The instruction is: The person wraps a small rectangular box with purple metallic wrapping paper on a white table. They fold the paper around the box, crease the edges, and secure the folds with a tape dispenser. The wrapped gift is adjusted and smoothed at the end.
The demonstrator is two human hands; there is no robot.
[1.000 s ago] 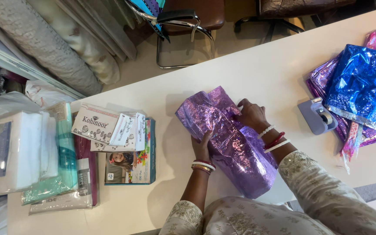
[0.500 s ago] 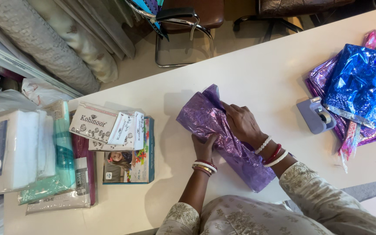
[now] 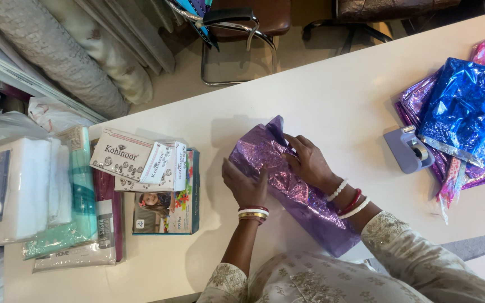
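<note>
A parcel in shiny purple foil paper (image 3: 310, 207) lies on the white table (image 3: 338, 95) in front of me. My left hand (image 3: 244, 184) presses flat on the parcel's left side, fingers together. My right hand (image 3: 308, 163) lies on top of it, pressing a fold of foil down near the far end, where a loose flap sticks up. Both wrists wear bangles.
A grey tape dispenser (image 3: 408, 150) sits to the right, beside a stack of blue foil (image 3: 464, 109) and purple foil sheets. Boxes (image 3: 141, 160) and packaged linens (image 3: 23, 191) lie to the left. A chair (image 3: 242, 33) and fabric rolls (image 3: 57, 62) stand beyond the table.
My right hand has slid along the parcel's top toward its far end. The parcel has been turned a little and the foil there has been folded in. My left hand has stayed on its side.
</note>
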